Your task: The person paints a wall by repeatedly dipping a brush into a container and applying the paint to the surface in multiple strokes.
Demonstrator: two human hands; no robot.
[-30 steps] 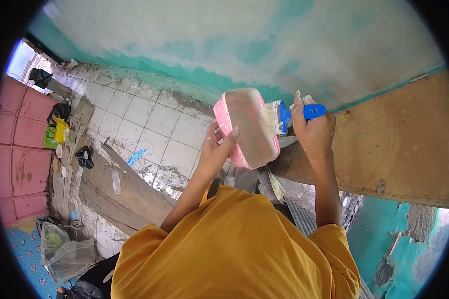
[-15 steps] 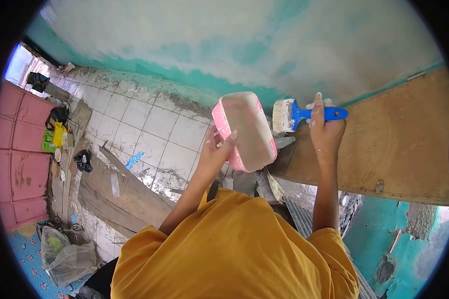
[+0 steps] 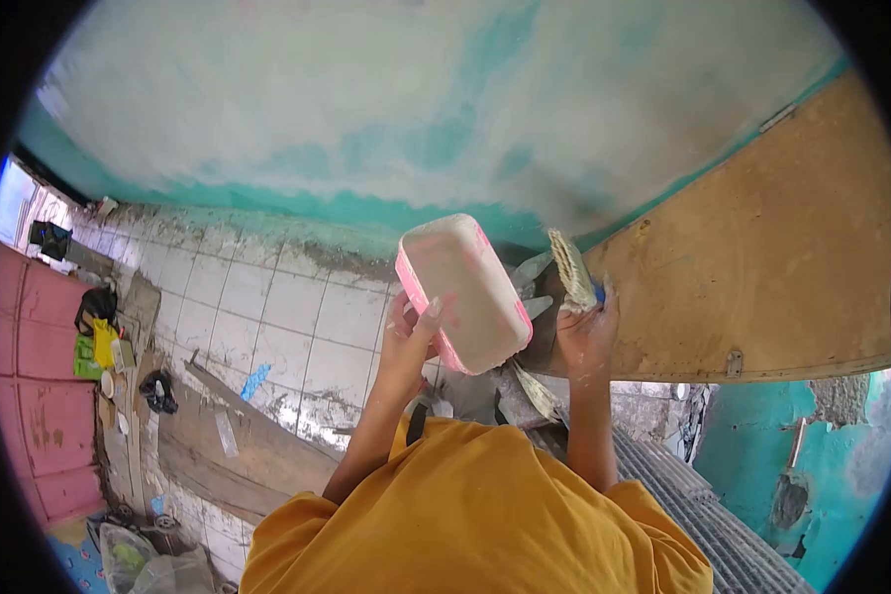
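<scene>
**A:** Right hand [image 3: 584,335]?

**B:** Closed round the handle of the brush [image 3: 571,267]. The handle is almost wholly hidden in the fist. The bristles stand up towards 12 o'clock, white with coating, their tips near the foot of the wall [image 3: 386,109].

**A:** Left hand [image 3: 413,332]?

**B:** It grips the tub [image 3: 460,292] from below, with the thumb on the near side. The tub sits at 9 o'clock of the brush, just beside it but not touching. Its mouth is tilted towards the person.

**A:** Surroundings?

**B:** The wall at 12 is patchy, white over teal. A board [image 3: 772,257] runs at 3 o'clock, level with the brush. Tiles [image 3: 267,307] and planks [image 3: 238,441] lie at 8, far below. A grating [image 3: 678,490] is at 5.

**A:** Recommendations for the stroke?

**B:** In my judgement:
- Turn the bristles flat to the wall before contact, since edge-on they would streak.
- Work the teal gaps in overlapping passes with light pressure.
- Bring the tub nearer level, as the tilt risks spillage onto the tiles.
- Hold the tub under the brush to catch drips.
- Shift the grip back along the handle; a choked grip limits reach and wrist play.
</scene>
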